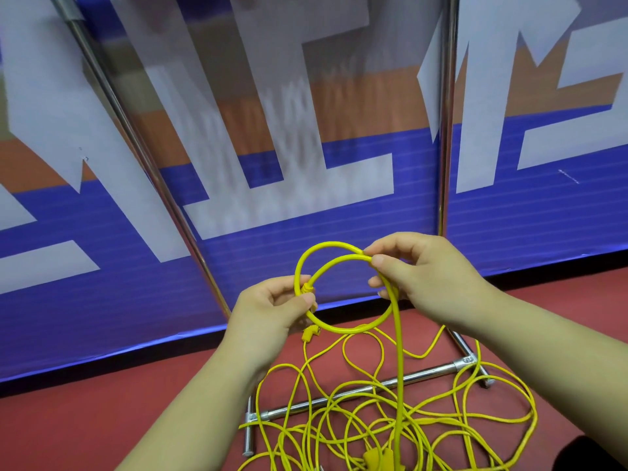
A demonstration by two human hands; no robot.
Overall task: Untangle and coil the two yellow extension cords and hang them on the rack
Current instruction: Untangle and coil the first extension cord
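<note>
Firstly, left hand (272, 311): pinches the loop (343, 329) beside its plug (311, 332), thumb on top.
Loop: two turns of yellow cord, held between both hands, above the floor.
Right hand (428, 280): fingertips pinch the loop's top where turns meet.
Tangle (400, 413): the other cord lengths heaped on red floor (136, 402), lying across rack base (356, 390).
Handling: likely light, pliant, slightly springy; grip near the crossing, feed slack gradually lest strands snag.
</note>
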